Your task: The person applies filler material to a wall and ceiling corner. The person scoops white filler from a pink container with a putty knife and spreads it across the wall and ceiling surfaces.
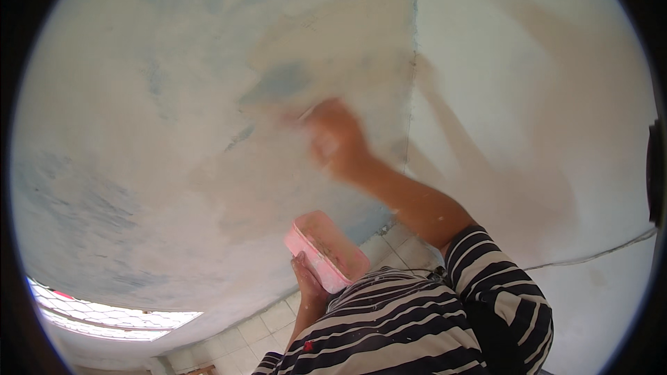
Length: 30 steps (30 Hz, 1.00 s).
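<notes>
My left hand grips a pink plastic tub from its side, low in front of my body. The tub is oblong and tilted, and smears of pale paste coat its inside. My right hand is raised at the wall, blurred by motion, with its fingers curled. A thin pale edge shows at those fingers, too smeared to name. Close to this hand the wall has a blue-grey patch amid beige, damp-looking coating.
A whiter wall meets the coated one at a corner on the right and carries my arm's shadow. Along it runs a thin cable. Light floor tiles lie below. A bright grilled opening is at lower left.
</notes>
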Tool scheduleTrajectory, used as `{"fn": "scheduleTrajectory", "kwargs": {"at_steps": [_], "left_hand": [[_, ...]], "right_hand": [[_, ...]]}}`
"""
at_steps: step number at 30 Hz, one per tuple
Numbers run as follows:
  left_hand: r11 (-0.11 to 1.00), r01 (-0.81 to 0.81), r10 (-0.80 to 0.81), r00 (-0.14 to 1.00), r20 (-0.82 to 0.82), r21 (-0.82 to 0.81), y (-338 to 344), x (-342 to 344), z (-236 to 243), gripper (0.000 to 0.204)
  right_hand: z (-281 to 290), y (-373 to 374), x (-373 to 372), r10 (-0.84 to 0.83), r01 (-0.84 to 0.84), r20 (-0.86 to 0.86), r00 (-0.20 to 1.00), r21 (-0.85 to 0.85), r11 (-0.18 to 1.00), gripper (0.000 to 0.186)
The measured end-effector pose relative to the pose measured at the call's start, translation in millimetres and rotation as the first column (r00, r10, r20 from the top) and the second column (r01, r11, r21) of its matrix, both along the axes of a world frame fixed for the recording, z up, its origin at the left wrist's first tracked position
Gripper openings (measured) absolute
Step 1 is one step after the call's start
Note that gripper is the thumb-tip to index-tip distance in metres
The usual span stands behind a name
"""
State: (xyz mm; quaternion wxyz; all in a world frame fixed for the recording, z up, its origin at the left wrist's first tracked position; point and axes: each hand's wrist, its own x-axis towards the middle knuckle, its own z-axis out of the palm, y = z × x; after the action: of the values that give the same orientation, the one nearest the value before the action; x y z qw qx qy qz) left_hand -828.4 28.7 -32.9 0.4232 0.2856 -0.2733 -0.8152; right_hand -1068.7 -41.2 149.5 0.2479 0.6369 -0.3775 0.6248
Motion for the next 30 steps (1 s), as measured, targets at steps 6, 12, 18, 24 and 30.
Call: {"fn": "scheduleTrajectory", "kwargs": {"at_steps": [6,12,18,24,30], "left_hand": [[0.991,-0.105,0.107,0.994,-0.015,0.083,5,-6,-16,0.050],[0.995,-0.053,0.052,0.999,0.008,0.085,-2,4,-14,0.056],[0.989,-0.139,0.136,0.990,0.044,0.057,9,-10,-7,0.058],[0.999,-0.004,0.010,0.992,-0.124,0.054,8,-7,1,0.059],[0.997,-0.064,0.063,0.998,0.025,0.039,10,-4,0,0.061]], "right_hand": [[10,-34,-115,-0.681,0.695,0.273,0.679,0.059,0.717,0.019],[-14,-4,16,0.034,0.008,-0.259,0.965,0.158,0.987,0.031],[39,16,-148,-0.539,0.565,0.455,0.709,0.091,0.820,0.018],[-10,-15,2,-0.407,0.398,-0.288,0.867,-0.092,0.913,0.027],[14,15,-141,-0.505,0.549,0.458,0.732,0.043,0.835,0.028]]}}
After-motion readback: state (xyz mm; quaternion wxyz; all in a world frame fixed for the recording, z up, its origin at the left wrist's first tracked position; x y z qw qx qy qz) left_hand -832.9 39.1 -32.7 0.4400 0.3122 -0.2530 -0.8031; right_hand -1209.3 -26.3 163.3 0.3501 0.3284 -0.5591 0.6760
